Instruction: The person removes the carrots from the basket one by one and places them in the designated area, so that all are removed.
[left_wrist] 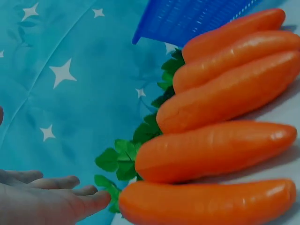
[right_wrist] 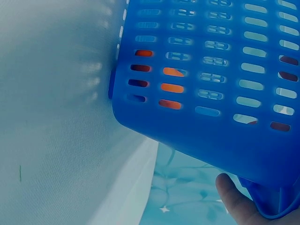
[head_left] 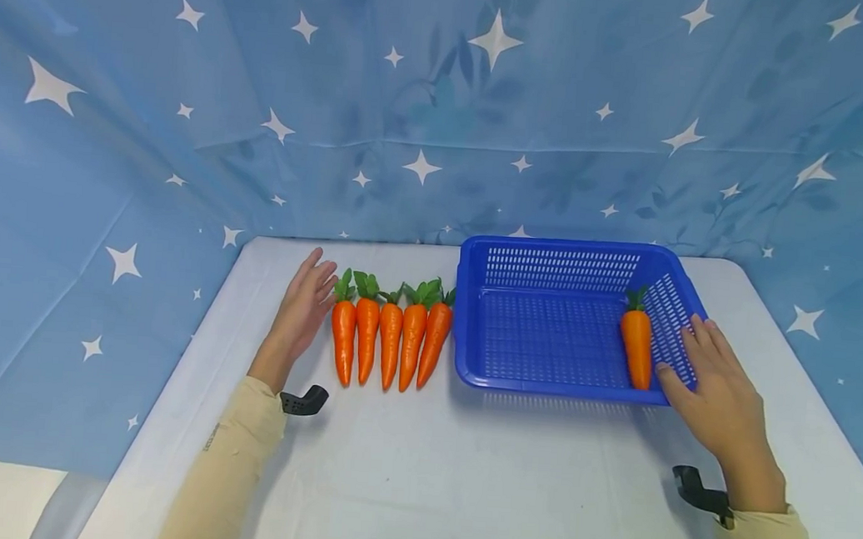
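A row of several orange carrots with green leaf tops lies on the white table. My left hand is beside the leftmost one, palm facing the row, fingers extended. In the left wrist view, the fingertips come right up to the leaves of the nearest carrot. To the right is a blue slotted basket with a single carrot lying inside along its right side. My right hand rests at the basket's right rim, fingers fairly straight and thumb apart, near the front corner.
The white table ends at a blue curtain with white stars, which hangs behind and along both sides. Each wrist wears a small black device. The basket stands close to the rightmost carrot in the row.
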The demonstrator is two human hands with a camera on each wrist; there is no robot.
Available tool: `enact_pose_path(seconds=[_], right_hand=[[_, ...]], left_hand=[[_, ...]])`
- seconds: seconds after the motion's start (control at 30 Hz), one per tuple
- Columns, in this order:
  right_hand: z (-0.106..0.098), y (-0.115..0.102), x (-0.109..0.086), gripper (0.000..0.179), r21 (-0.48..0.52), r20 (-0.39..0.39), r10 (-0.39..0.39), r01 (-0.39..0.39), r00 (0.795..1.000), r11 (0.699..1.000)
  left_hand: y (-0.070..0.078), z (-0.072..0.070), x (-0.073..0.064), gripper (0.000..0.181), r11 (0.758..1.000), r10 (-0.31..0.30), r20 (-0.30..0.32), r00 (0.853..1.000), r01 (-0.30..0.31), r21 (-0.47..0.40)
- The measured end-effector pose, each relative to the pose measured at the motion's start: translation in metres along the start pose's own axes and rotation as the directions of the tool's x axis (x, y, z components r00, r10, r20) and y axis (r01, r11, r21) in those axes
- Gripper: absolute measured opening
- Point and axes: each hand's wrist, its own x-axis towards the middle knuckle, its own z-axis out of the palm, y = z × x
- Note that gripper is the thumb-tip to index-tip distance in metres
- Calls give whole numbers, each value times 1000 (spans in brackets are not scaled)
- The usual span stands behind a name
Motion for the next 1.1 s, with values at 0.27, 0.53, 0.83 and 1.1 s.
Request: enact_pose_path(seconds=[0.27,0.53,0.83,1.1], right_hand=[[-1,-3,2,78,4,3,0,0,1000,1000],[-1,-4,2,77,9,-6,-7,7,1000,1000],[-1,-3,-1,77,8,-12,-6,7,1000,1000],[-1,-3,-2,78,8,-8,-8,8,1000,1000]], left_hand=[[13,19,1,65,998,22,60,998,-18,-67],[29,45,-2,65,990,70,155,985,-50,-131],[36,78,1,60,986,96,253,963,-56,-160],[40,105,5,60,986,93,296,951,-48,-158]])
